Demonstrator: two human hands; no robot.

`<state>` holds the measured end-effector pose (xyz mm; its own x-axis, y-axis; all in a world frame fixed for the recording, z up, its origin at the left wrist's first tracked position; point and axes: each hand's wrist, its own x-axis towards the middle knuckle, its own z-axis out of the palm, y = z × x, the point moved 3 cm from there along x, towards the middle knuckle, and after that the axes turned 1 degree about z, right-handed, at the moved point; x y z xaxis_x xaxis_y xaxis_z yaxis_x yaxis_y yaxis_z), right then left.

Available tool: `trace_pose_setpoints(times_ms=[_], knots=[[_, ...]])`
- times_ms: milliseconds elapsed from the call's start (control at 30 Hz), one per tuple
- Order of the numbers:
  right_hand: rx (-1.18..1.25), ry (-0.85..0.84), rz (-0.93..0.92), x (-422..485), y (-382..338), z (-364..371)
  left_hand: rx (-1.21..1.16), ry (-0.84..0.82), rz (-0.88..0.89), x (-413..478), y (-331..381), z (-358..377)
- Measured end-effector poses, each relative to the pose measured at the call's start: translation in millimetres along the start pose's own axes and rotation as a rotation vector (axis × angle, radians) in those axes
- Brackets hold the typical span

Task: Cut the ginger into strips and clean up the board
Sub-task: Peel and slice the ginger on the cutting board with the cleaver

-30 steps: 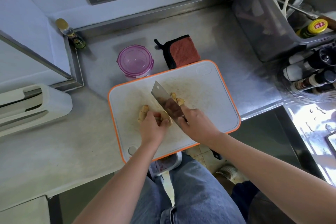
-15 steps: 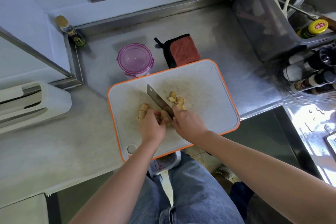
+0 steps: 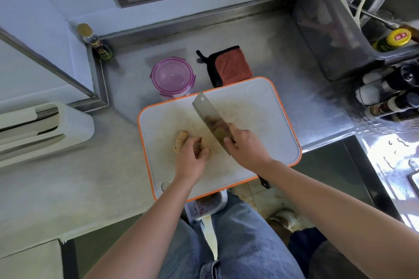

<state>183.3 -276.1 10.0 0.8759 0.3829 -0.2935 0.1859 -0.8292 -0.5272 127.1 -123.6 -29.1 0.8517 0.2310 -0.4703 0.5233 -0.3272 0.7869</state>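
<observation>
We find left hand holding ginger, right hand gripping knife; lumpy ginger may roll, bringing the blade onto the left hand.

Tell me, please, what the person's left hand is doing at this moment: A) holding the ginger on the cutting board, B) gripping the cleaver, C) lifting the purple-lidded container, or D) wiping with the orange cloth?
A: the left hand holds the ginger on the cutting board, while the right hand grips the cleaver.
</observation>
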Motion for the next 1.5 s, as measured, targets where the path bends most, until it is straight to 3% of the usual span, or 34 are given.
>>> trace_pose_setpoints(times_ms=[100,233,367,567,700,833,1033,1267,1400,1500], knots=[[-0.031,-0.068,0.011,-5.0,3.8,7.0,-0.031,-0.001,-0.019,-1.0,0.7,-0.1],[0.005,0.019,0.123,-4.7,19.7,-1.5,-0.041,0.001,-0.048,0.1,-0.8,-0.3],[-0.020,-0.084,0.020,-11.4,10.2,4.7,-0.022,-0.004,-0.043,-0.8,-0.5,1.1],[0.057,0.013,0.121,-9.2,15.6,-3.2,0.179,0.032,0.007,-2.6,3.5,-4.0],[-0.036,-0.054,0.073,-12.2,13.5,0.5,0.271,0.092,0.057,-7.1,8.4,-2.5],[0.079,-0.003,0.180,-10.9,20.3,-3.6,0.317,0.124,0.070,-9.7,14.8,-1.4],[0.204,-0.085,0.176,-16.3,19.2,-5.5,0.316,0.143,0.069,-11.0,15.6,-1.0],[0.090,-0.090,0.087,-21.6,14.2,-3.1,0.493,0.021,0.144,-8.1,13.6,2.3],[0.023,-0.089,0.031,-20.3,10.6,-4.6,0.370,-0.008,0.173,-5.6,17.8,-4.4],[-0.011,-0.136,0.006,-23.6,8.0,-3.5,0.214,0.090,0.106,-2.2,13.4,-6.5]])
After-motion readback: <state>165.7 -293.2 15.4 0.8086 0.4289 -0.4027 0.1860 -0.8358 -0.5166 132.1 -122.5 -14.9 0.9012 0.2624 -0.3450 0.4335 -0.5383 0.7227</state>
